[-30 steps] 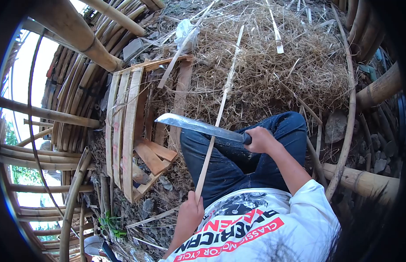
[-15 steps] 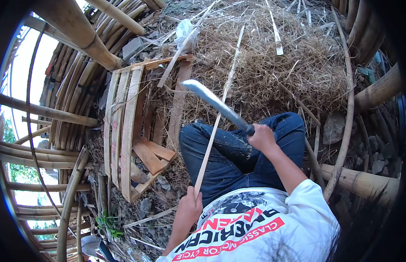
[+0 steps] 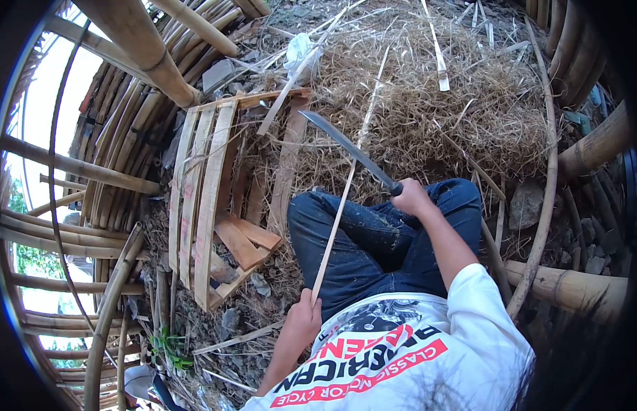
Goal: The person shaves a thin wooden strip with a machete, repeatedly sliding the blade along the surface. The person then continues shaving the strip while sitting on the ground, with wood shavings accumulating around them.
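Note:
My left hand (image 3: 302,320) is closed around the near end of a long, thin bamboo strip (image 3: 337,224), low at my left side. The strip slants up across my leg and out over a heap of shavings. My right hand (image 3: 411,198) grips the dark handle of a machete (image 3: 349,146) above my crossed legs. Its long blade points to the upper left and crosses over the strip. Around the crossing the strip looks paler and frayed.
A slatted wooden crate (image 3: 204,205) lies to the left, loose boards inside it. Dry fibre shavings (image 3: 441,123) heap up ahead. Bamboo poles (image 3: 130,41) frame the left side, and another pole (image 3: 571,288) lies at right. A white plastic bag (image 3: 302,55) sits beyond the crate.
The machete blade has shifted slightly right and turned to a darker face, staying across the strip. My left hand keeps its hold. The whole view has shifted a little.

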### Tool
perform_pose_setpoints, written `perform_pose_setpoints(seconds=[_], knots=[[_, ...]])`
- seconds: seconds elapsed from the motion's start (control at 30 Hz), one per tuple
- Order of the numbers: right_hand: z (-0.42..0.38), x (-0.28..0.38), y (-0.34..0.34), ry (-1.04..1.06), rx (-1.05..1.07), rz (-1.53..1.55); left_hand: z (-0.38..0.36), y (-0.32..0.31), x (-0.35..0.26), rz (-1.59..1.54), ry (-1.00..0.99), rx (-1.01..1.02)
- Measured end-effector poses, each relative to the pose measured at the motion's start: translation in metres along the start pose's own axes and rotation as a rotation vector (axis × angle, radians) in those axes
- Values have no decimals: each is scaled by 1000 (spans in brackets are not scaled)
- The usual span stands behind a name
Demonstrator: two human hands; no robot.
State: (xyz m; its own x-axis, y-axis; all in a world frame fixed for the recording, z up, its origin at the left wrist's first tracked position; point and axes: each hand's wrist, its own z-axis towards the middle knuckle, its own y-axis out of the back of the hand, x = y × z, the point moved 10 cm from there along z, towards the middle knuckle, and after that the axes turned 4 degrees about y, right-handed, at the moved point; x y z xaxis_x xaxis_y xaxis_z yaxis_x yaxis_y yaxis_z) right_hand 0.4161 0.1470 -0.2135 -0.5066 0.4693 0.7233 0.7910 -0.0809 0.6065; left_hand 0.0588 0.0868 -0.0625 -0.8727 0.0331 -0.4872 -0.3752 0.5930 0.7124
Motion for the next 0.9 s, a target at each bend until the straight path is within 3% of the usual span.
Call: perform_pose_setpoints(seconds=[0.13, 0.33, 0.47, 0.53, 0.6, 0.67, 0.73, 0.9], knots=[[-21, 7, -2, -98, -163, 20, 5, -3, -3, -50, 30, 59], [-37, 24, -4, -17, -195, 106, 0, -11, 10, -65, 44, 95], [-49, 73, -7, 199, -91, 77, 3, 5, -2, -131, 106, 46], [-54, 100, -20, 391, 65, -150, 3, 9, 3, -93, 88, 38], [-44, 99, -11, 428, 119, -288, -3, 11, 11, -118, 79, 71], [-16, 66, 0, 320, 57, -266, -10, 12, 18, -150, 81, 115], [16, 11, 14, 7, 13, -58, -10, 20, 9, -244, -36, 104], [6, 36, 28, 100, -138, -34, 2, 2, 24, -283, 171, 209]])
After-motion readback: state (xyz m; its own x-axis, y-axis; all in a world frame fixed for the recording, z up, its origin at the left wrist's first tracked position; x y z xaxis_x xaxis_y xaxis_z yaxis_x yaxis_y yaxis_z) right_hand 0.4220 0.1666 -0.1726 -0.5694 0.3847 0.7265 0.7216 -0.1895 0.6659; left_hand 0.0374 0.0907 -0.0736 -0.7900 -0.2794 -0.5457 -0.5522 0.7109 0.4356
